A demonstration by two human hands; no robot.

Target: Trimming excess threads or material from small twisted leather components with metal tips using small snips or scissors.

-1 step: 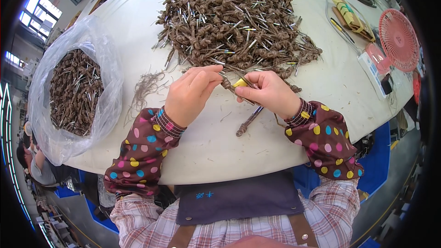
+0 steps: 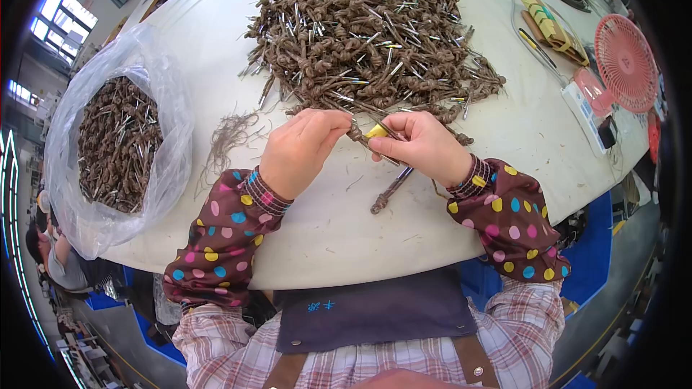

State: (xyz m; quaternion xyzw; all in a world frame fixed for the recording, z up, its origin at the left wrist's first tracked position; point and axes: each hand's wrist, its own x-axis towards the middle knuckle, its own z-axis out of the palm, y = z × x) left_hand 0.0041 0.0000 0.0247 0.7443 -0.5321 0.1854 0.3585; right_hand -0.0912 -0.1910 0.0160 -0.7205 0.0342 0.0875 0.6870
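Observation:
My left hand (image 2: 303, 150) pinches the end of a brown knotted cord (image 2: 355, 132) with bent fingers and thumb. Facing it, my right hand (image 2: 427, 145) is closed round a small tool with a yellow part (image 2: 377, 130) and dark metal parts; its exact kind is mostly hidden by the fingers. The cord's knot lies between the two hands, close to the tool. Just below my right hand, a loose knotted cord piece (image 2: 389, 193) with a shiny tip rests on the white table (image 2: 324, 245). Beyond both hands rises a big pile of similar knotted cords (image 2: 367, 36).
A clear plastic bag (image 2: 169, 130) full of knotted cords stands at the left. Thread scraps (image 2: 231, 140) lie beside my left hand. At the right are a pink fan (image 2: 626, 63), a white power strip (image 2: 584, 117) and a yellow wrapped bundle (image 2: 548, 25). Another person (image 2: 61, 248) sits far left.
The fingers of my left hand, stretched over the cord before, have bent and drawn slightly back to pinch it. My right hand and the tool look unmoved.

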